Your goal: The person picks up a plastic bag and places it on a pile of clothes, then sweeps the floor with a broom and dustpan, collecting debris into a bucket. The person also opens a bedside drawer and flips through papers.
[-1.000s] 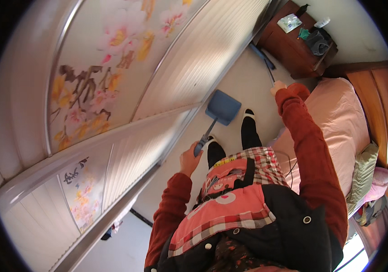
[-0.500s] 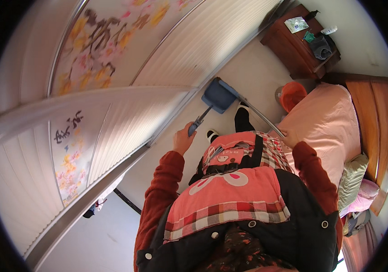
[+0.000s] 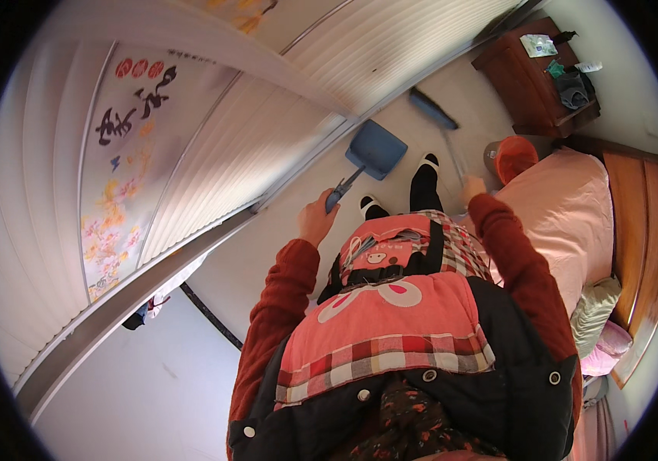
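My left hand (image 3: 317, 219) is wrapped round the handle of a blue dustpan (image 3: 377, 149). The pan lies near the foot of the sliding wardrobe doors, just ahead of my feet. My right hand (image 3: 473, 187), a little smeared by motion, is closed on the thin handle of a broom. That broom's dark bristled head (image 3: 434, 109) rests on the floor beyond the dustpan and to its right, apart from it. The handle is blurred between the head and my hand.
White sliding doors (image 3: 267, 131) with floral panels run along the left. To the right stand an orange bucket (image 3: 515, 159), a bed with a pink sheet (image 3: 556, 207) and a wooden headboard (image 3: 636, 207). A brown nightstand (image 3: 510, 69) holding small items fills the far right corner.
The broom's head has left the dustpan and swung away, far and to the right. My right hand has moved forward. The left hand still holds the dustpan, and the whole view has shifted slightly.
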`<state>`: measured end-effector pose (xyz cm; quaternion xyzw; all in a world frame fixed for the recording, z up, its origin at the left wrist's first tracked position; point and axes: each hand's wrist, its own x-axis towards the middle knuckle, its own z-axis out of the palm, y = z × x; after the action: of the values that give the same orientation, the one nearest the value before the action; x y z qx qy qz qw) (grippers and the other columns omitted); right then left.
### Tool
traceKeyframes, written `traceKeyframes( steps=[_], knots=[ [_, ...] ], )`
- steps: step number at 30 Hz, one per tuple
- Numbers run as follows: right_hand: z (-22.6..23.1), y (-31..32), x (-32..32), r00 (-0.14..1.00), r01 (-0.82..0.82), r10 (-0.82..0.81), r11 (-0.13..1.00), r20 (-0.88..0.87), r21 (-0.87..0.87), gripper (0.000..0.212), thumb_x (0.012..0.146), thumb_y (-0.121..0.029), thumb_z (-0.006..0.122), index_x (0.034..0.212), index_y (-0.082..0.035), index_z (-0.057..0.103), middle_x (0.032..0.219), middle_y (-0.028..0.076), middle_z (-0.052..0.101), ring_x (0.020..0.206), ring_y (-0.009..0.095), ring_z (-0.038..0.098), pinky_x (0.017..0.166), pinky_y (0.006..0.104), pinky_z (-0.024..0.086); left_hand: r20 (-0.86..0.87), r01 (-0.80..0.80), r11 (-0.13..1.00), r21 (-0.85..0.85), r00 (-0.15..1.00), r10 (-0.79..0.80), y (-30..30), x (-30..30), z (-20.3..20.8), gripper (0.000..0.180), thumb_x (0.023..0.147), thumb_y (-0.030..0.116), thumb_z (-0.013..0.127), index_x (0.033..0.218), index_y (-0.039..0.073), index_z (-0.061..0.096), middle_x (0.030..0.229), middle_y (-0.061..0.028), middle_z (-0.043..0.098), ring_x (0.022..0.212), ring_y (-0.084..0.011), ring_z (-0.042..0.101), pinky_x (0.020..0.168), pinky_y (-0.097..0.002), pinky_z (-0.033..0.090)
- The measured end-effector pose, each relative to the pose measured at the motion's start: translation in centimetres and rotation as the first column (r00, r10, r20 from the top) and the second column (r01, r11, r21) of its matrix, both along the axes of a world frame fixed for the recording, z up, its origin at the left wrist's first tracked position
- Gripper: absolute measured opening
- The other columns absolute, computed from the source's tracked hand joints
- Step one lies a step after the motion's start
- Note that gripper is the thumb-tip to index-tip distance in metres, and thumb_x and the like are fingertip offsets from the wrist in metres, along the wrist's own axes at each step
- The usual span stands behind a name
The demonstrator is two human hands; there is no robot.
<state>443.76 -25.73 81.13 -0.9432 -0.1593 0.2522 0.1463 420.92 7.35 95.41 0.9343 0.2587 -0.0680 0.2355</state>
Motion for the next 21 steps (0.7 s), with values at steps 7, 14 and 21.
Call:
traceKeyframes(
  steps=[7, 14, 21],
  knots=[
    [6.5, -4.8, -5.8, 0.726, 0.373, -0.167, 0.911, -0.668, 0.177, 0.04, 0.077, -0.008, 0.063, 0.116, -0.005, 0.059, 0.073, 0.013, 0.064, 0.052, 0.021, 0.058, 0.046, 0.033, 0.045, 0.005, 0.025, 0.998, -0.05, 1.0, -0.025, 1.3, -2.0, -0.6, 0.039, 0.081, 0.029, 0.061, 0.117, 0.018, 0.051, 0.081, -0.0159, 0.064, 0.074, -0.0367, 0.061, 0.063, -0.0459, 0.047],
    [5.2, -5.6, -7.7, 0.992, -0.047, 0.1, 0.869, -0.081, 0.492, 0.051, 0.069, 0.001, 0.062, 0.12, -0.002, 0.056, 0.074, 0.009, 0.064, 0.062, 0.02, 0.061, 0.057, 0.0343, 0.049, 0.017, 0.023, 0.998, -0.062, 1.0, -0.022, 3.6, -7.2, -0.5, 0.039, 0.081, 0.029, 0.062, 0.117, 0.019, 0.051, 0.082, -0.0157, 0.065, 0.075, -0.0361, 0.061, 0.064, -0.0452, 0.048],
    [1.4, 3.2, -8.0, 0.975, -0.22, 0.219, 0.975, 0.029, 0.029, 0.023, 0.063, -0.011, 0.061, 0.085, -0.004, 0.065, 0.081, 0.021, 0.062, 0.082, 0.037, 0.062, 0.073, 0.0443, 0.049, 0.007, -0.039, 0.999, -0.027, 0.999, 0.039, 4.7, -9.2, -1.1, 0.037, 0.08, 0.029, 0.063, 0.114, 0.019, 0.054, 0.077, -0.0173, 0.064, 0.071, -0.0375, 0.061, 0.062, -0.0465, 0.048]
  ],
)
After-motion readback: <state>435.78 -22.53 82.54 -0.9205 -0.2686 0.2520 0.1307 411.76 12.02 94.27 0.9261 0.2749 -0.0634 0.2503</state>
